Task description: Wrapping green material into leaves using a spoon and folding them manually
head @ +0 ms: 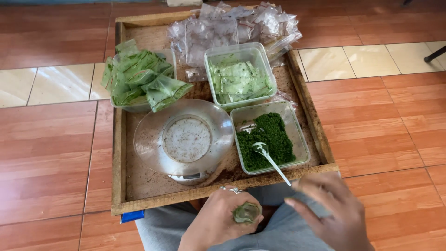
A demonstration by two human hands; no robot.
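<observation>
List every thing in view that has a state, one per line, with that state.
left hand: closed around a small filled packet
right hand: blurred, grip unclear
spoon: resting in the green-powder tub
powder tub: open, partly full
middle tub: open, holding flat filled packets
left tub: heaped over with filled packets
scale bowl: nearly empty
clear bags: unfilled, piled

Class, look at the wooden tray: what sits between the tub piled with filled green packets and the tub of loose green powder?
In the head view, a clear round bowl on a small scale sits between the tub of packets and the powder tub on the tray.
</observation>
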